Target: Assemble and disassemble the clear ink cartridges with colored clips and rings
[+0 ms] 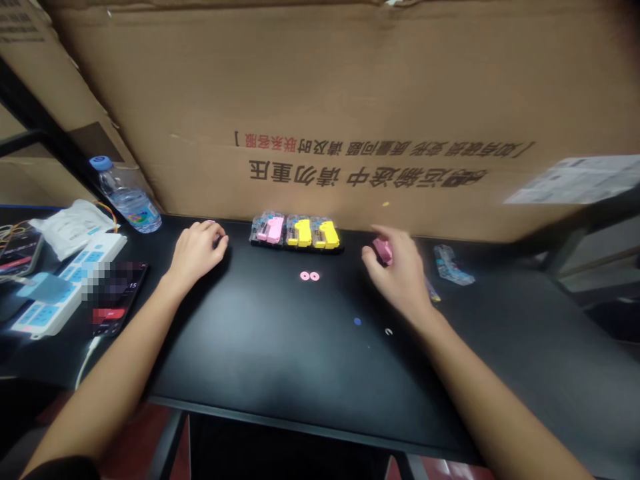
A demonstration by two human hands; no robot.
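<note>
My left hand (199,252) rests at the left on the black table with its fingers curled and closed. A dark bit shows between its thumb and fingers and a speck of pink at its far side; I cannot make out what it holds. To the right, my right hand (403,270) is closed around a pink plastic piece (384,251), partly hidden by the fingers. Between the hands stand small toy-gun-shaped parts in a row: a pink one (273,230) and two yellow ones (300,233), with clear and dark parts behind. Two pink rings (310,276) lie in front.
Right of my right hand lies a clear bluish part (453,265). A blue disc (357,321) and a small white ring (389,331) lie nearer. At left are a water bottle (131,200), a power strip (95,267) and a phone (120,300). A cardboard wall (320,87) closes the back.
</note>
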